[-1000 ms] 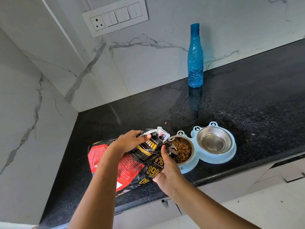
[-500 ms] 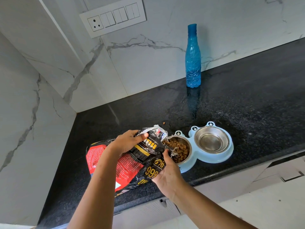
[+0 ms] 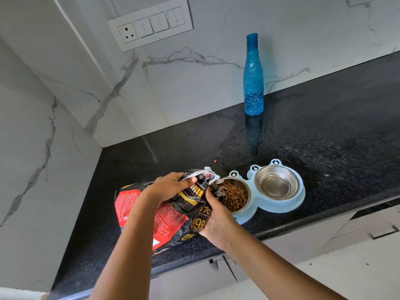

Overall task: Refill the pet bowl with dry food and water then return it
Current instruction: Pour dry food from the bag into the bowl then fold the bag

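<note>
A light blue double pet bowl [image 3: 287, 207] sits near the counter's front edge. Its left steel cup [image 3: 236, 197] holds brown kibble; its right steel cup [image 3: 278, 184] looks empty. A black and red dry food bag [image 3: 164, 219] lies tilted on the counter, its torn mouth right at the left cup's rim. My left hand [image 3: 167, 187] grips the bag's top near the opening. My right hand [image 3: 216, 219] holds the bag's lower side next to the bowl. A blue water bottle [image 3: 253, 80] stands upright by the back wall, capped.
The black granite counter [image 3: 335, 135] runs right from a corner of marble walls. One stray kibble piece [image 3: 215, 161] lies behind the bag. A switch panel [image 3: 151, 26] is on the wall. Drawer fronts [image 3: 368, 228] sit below the counter edge.
Both hands and the bag have barely shifted; the bag's mouth stays at the left cup. The view has moved slightly.
</note>
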A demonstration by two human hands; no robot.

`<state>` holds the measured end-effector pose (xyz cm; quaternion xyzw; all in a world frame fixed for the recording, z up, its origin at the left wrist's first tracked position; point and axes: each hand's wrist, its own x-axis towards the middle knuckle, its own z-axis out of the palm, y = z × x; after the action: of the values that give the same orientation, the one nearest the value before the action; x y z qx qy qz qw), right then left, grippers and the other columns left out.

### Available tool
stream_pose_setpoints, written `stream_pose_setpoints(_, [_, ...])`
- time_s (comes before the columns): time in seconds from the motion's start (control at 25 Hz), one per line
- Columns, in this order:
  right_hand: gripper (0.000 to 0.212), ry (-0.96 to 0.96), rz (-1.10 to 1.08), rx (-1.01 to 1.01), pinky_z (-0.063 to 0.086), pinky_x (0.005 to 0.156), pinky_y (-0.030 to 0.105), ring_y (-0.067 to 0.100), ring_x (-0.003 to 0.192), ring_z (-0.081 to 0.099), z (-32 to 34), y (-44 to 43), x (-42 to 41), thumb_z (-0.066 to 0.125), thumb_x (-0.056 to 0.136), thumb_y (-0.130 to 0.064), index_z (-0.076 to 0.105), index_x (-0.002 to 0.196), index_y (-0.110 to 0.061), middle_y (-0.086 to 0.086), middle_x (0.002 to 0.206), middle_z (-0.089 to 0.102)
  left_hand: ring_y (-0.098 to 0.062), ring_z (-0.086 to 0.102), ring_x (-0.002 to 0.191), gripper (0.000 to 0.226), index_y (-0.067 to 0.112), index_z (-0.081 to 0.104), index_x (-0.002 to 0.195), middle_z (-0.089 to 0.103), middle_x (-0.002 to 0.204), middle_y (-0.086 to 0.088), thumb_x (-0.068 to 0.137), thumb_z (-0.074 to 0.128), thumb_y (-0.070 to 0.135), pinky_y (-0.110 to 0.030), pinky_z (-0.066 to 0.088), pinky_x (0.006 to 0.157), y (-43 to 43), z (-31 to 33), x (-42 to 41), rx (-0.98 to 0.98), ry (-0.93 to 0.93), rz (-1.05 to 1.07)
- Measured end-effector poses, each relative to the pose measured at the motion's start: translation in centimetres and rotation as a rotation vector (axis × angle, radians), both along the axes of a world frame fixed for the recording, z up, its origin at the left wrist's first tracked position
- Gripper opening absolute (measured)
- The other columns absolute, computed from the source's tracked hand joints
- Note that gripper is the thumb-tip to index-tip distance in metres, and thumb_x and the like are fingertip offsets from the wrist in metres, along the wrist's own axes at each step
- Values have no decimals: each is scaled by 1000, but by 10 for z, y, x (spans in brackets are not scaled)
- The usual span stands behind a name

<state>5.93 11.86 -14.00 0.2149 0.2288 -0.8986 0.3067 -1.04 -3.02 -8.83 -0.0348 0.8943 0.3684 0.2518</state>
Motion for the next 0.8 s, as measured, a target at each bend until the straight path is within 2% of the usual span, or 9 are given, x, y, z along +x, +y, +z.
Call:
stream_pose_setpoints(0.16, [35,-66,-118,83,54,84,52,33,92,71,-8,-3,0,59,92,-34,60,118,-11,15,100,75,-32,63,108,39,28,66,93,73,102,-5,86,50,63,-53,34,109,4,2,2,-50,34,-10])
stream_pose_setpoints(0.24, [34,-74,-141,69,54,81,52,33,92,71,-11,-2,3,56,94,-35,59,119,-11,15,98,75,-32,61,109,37,29,65,90,73,101,-4,88,49,62,-53,31,110,7,3,4,-74,50,-3])
stream_pose_setpoints(0.36, [41,-100,-169,-25,50,91,56,36,103,67,-15,-1,5,53,95,-38,56,124,-11,19,110,72,-29,64,105,36,28,64,87,73,98,-3,90,47,60,-53,30,111,12,4,5,-107,57,-18])
stream_pose_setpoints(0.52, [51,-40,-122,-149,41,104,55,37,115,60,-13,2,8,43,97,-47,55,130,-11,20,122,65,-30,62,108,37,30,64,87,73,99,-2,87,47,63,-52,30,111,12,5,6,-126,33,-26])
stream_pose_setpoints(0.68, [56,78,-22,-149,36,110,51,34,122,57,-9,6,7,38,97,-51,53,134,-12,18,128,63,-35,55,118,36,36,64,88,71,109,-4,84,48,68,-53,31,110,13,3,6,-124,-8,-64])
stream_pose_setpoints(0.8, [54,158,35,-168,33,112,50,31,124,55,-6,13,8,41,96,-48,55,133,-12,16,131,61,-36,53,121,38,35,65,90,71,108,-3,82,50,70,-52,31,110,13,1,5,-104,-15,-50])
